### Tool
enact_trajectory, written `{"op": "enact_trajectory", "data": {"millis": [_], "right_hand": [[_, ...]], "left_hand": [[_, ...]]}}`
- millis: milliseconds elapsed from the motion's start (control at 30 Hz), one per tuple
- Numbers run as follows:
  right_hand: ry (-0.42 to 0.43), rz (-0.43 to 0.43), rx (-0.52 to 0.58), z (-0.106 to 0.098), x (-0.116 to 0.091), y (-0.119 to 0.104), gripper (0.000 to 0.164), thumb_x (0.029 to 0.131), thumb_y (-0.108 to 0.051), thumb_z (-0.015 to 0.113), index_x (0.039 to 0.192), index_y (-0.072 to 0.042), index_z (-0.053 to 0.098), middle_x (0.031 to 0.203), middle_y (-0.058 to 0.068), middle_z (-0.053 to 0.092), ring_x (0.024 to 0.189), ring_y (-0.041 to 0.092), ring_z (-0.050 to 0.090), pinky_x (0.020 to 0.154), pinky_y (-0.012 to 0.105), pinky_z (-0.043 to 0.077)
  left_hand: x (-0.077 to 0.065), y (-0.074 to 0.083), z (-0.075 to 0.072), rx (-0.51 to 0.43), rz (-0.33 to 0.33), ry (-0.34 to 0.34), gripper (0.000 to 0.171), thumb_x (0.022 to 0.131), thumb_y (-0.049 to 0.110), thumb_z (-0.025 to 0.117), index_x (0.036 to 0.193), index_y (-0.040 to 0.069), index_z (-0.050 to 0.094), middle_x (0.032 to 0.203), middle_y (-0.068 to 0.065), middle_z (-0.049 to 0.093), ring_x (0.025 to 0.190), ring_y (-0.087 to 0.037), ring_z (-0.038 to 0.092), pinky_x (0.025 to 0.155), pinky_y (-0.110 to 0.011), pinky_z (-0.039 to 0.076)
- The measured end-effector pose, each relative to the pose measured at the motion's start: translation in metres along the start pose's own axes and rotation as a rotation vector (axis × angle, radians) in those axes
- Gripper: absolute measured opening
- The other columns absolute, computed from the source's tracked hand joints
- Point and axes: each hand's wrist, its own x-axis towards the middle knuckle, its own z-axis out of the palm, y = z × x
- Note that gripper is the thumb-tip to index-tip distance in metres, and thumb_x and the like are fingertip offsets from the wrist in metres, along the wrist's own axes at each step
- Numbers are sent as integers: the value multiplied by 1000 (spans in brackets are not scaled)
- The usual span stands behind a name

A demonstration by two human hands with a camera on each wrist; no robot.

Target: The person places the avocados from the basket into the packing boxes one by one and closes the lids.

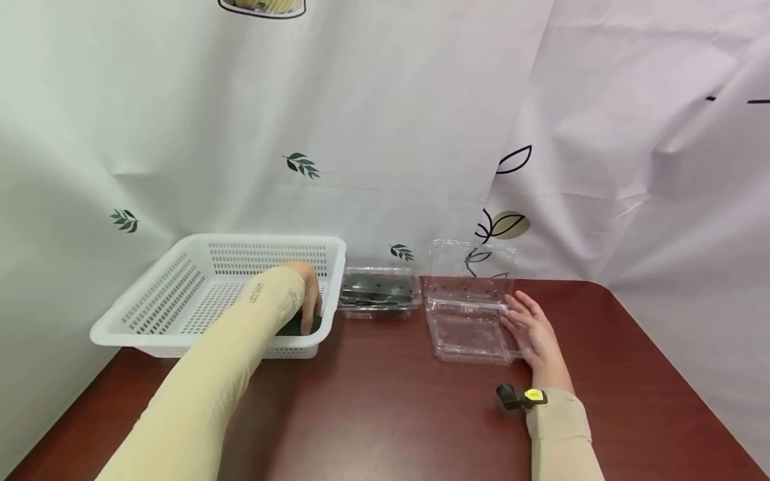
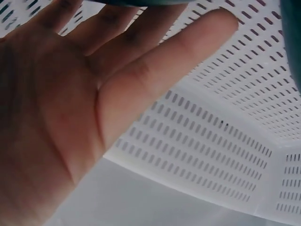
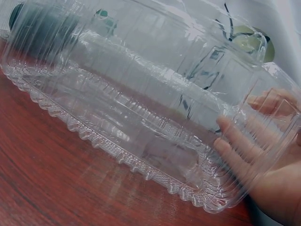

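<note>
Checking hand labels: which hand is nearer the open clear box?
Right. The right hand is at the right side of the open clear box; the left hand is farther off, inside the white basket, beyond the closed box.

Between the white basket (image 1: pixel 277 239) and the open box (image 1: pixel 469 334), the low way is blocked by the basket's wall (image 1: pixel 338 287) and a closed box (image 1: pixel 379 290). Room is left on the table (image 1: pixel 373 401) in front.

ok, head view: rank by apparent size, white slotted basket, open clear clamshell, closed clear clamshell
Largest to smallest:
1. white slotted basket, clearly largest though the left sleeve hides part
2. open clear clamshell, lid raised
3. closed clear clamshell
</note>
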Motion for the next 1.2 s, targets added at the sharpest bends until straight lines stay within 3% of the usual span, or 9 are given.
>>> {"op": "enact_trajectory", "data": {"millis": [233, 367, 533, 667, 767, 1000, 1200], "right_hand": [[18, 8, -23, 2, 1, -1, 46, 94, 7, 40, 136, -8, 30, 113, -4, 61, 91, 9, 61, 88, 28, 45], [30, 13, -20, 2, 2, -1, 47, 95, 8, 40, 137, -7, 27, 113, -4, 62, 91, 10, 61, 88, 28, 45], [31, 12, -26, 2, 1, 0, 45, 94, 8, 40, 136, -8, 29, 110, -5, 62, 92, 10, 61, 88, 28, 46], [23, -1, -40, 2, 2, -1, 51, 94, 8, 41, 140, -4, 22, 111, -5, 62, 93, 10, 61, 88, 28, 46], [22, -5, -48, 2, 2, -1, 50, 94, 7, 41, 139, -5, 23, 112, -5, 61, 94, 10, 61, 89, 28, 45], [18, -12, -51, 1, 1, 2, 41, 94, 8, 39, 131, -9, 33, 111, -6, 62, 92, 9, 61, 89, 28, 45], [12, -26, -55, 0, 1, 3, 48, 94, 9, 39, 138, -2, 22, 109, -6, 63, 93, 9, 61, 88, 27, 45]], "left_hand": [[5, -5, 3, 6, 2, -68, 61, 58, 32, 86, 115, 28, 64, 119, -1, 54, 106, -19, 47, 93, -38, 41], [3, -7, 0, 15, 57, -88, 66, 62, 31, 83, 123, 24, 59, 123, -3, 52, 110, -19, 46, 95, -37, 39], [-5, -20, -7, -65, 230, -5, 71, 65, 23, 78, 130, 16, 50, 120, -9, 51, 107, -22, 47, 90, -35, 42], [-14, -30, -11, -268, 325, 35, 62, 65, 11, 74, 122, 13, 49, 115, -13, 47, 100, -27, 50, 77, -40, 49], [-22, -33, -10, -370, 374, 87, 60, 66, 6, 72, 121, 12, 48, 117, -17, 43, 96, -30, 53, 70, -44, 52], [-30, -36, 0, -428, 485, 247, 65, 65, 1, 70, 121, 10, 40, 106, -17, 45, 82, -24, 56, 60, -36, 52], [-36, -37, 6, -479, 643, 410, 68, 62, -4, 67, 121, 6, 35, 103, -18, 43, 85, -24, 52, 70, -32, 47]]}}
